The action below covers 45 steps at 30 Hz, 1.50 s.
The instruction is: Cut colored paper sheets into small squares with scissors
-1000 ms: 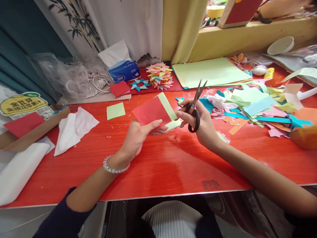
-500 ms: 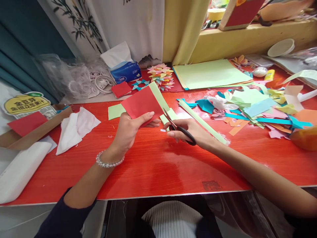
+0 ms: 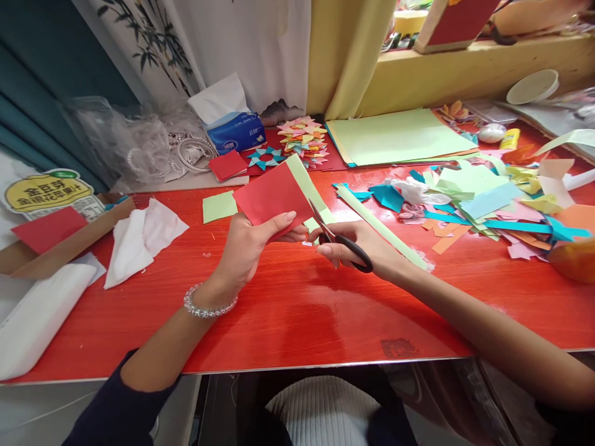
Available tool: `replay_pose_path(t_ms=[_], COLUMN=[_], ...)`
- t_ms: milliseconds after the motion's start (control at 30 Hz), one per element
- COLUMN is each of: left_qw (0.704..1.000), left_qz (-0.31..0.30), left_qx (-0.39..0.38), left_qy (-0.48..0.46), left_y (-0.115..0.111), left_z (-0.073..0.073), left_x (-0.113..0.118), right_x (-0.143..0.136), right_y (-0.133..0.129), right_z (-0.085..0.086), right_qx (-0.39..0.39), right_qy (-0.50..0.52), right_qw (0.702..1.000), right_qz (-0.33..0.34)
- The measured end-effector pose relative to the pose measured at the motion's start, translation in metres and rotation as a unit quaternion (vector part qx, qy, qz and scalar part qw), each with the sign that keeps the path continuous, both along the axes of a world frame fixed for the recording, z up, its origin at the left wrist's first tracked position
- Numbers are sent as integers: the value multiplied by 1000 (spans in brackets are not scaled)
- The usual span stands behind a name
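Note:
My left hand (image 3: 253, 244) pinches a red paper square (image 3: 274, 197) with a light green paper sheet (image 3: 304, 178) behind it, thumb on top and fingers underneath. A green strip shows past the red square's right edge. My right hand (image 3: 356, 244) is closed round the black handles of a pair of scissors (image 3: 351, 249). The blades point up and left, at the lower right corner of the papers. Under the blades lies some light green paper, partly hidden by my hands. A long green paper strip (image 3: 381, 226) lies beyond my right hand.
Colourful paper scraps (image 3: 488, 198) are heaped at the right. Behind stand a stack of coloured sheets (image 3: 404, 137), folded paper stars (image 3: 304, 141) and a blue tissue pack (image 3: 236, 133). At left are a crumpled tissue (image 3: 146, 238) and a cardboard box (image 3: 69, 244). A green square (image 3: 219, 207) lies nearby.
Both hands have shifted slightly to the right with the papers and scissors. The blades stay at the papers' right corner, and both grips are kept.

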<state>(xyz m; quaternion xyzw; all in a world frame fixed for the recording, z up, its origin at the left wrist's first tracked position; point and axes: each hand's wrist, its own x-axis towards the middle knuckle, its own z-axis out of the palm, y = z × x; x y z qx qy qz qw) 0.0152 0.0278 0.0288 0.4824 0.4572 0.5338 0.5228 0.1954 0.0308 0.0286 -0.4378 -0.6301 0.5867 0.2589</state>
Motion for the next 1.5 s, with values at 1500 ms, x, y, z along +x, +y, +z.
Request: replay_pose_path(t_ms=[1500], left_qw=[998], left_qz=[-46], left_qx=[-39], left_qy=[25], left_y=[-1], left_z=[-9], left_x=[2], right_x=[-1], right_y=[-3], right_z=[-16], right_qx=[30], right_qy=[27], right_qw=[999], right_qz=[-18])
